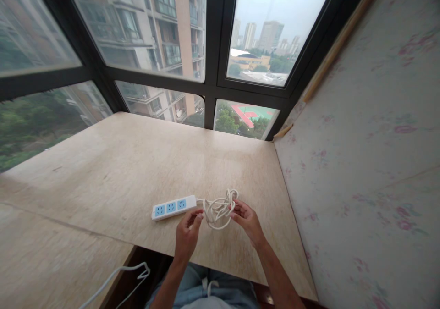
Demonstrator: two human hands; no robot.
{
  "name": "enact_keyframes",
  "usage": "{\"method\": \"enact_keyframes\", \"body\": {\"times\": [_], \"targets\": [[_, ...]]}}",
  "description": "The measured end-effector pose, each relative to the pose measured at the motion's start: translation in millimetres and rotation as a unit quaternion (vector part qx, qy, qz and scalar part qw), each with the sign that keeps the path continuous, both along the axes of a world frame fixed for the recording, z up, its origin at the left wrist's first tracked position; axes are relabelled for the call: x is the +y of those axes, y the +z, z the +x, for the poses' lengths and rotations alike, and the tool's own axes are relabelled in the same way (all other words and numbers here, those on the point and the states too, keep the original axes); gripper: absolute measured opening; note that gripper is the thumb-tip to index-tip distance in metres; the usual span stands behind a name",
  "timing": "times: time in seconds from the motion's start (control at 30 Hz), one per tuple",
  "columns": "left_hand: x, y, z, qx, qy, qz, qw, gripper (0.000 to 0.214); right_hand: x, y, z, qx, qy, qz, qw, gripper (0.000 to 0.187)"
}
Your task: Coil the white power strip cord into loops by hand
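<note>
A white power strip (174, 207) with three light-blue sockets lies on the stone-patterned ledge. From its right end runs a white power cord (217, 212), tangled in loose loops beside it. My right hand (248, 221) pinches the cord at the right side of the coil, thumb and fingers around it. Near the strip's right end is my left hand (188, 232), its fingers curled and thumb close to the left edge of the loops. Whether anything sits between those left fingertips I cannot make out. The cord's plug cannot be told apart in the tangle.
Dark-framed windows (212, 91) stand along the ledge's (113, 171) far and left edges. A flower-patterned wall (360, 176) bounds the right side. At lower left, a separate white cable (118, 269) hangs over a dark opening below the ledge.
</note>
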State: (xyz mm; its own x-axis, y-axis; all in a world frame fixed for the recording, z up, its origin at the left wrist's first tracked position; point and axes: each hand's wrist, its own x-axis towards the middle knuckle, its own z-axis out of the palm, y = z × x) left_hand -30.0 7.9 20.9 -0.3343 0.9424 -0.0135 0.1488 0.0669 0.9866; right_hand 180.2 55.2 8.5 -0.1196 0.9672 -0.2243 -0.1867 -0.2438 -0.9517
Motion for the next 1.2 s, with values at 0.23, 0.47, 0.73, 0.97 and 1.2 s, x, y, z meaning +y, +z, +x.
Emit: {"method": "enact_keyframes", "body": {"times": [0.23, 0.47, 0.73, 0.97, 1.2], "targets": [[-7.1, 21.7, 5.4, 0.112, -0.004, 0.081, 0.990, 0.027, -13.4, 2.7, -17.0, 0.027, 0.006, 0.008, 1.000, 0.064], [-7.6, 21.2, 10.4, 0.206, -0.147, 0.123, 0.960, 0.022, -38.1, 4.5, -30.8, 0.081, 0.077, -0.003, 0.994, 0.058], [-9.3, -9.1, 13.2, 0.252, -0.192, 0.051, 0.947, 0.027, -43.4, 4.9, -16.6, 0.068, 0.184, 0.026, 0.980, 0.056], [-10.5, -14.1, 9.1, 0.200, -0.178, 0.029, 0.963, 0.020, -36.0, 11.7, 2.6, -0.064, 0.089, 0.039, 0.993, 0.036], [-18.6, -10.7, 4.1, 0.147, -0.170, 0.016, 0.974, 0.018, -21.9, -9.3, 9.5, -0.141, -0.078, 0.018, 0.987, 0.041]]}}
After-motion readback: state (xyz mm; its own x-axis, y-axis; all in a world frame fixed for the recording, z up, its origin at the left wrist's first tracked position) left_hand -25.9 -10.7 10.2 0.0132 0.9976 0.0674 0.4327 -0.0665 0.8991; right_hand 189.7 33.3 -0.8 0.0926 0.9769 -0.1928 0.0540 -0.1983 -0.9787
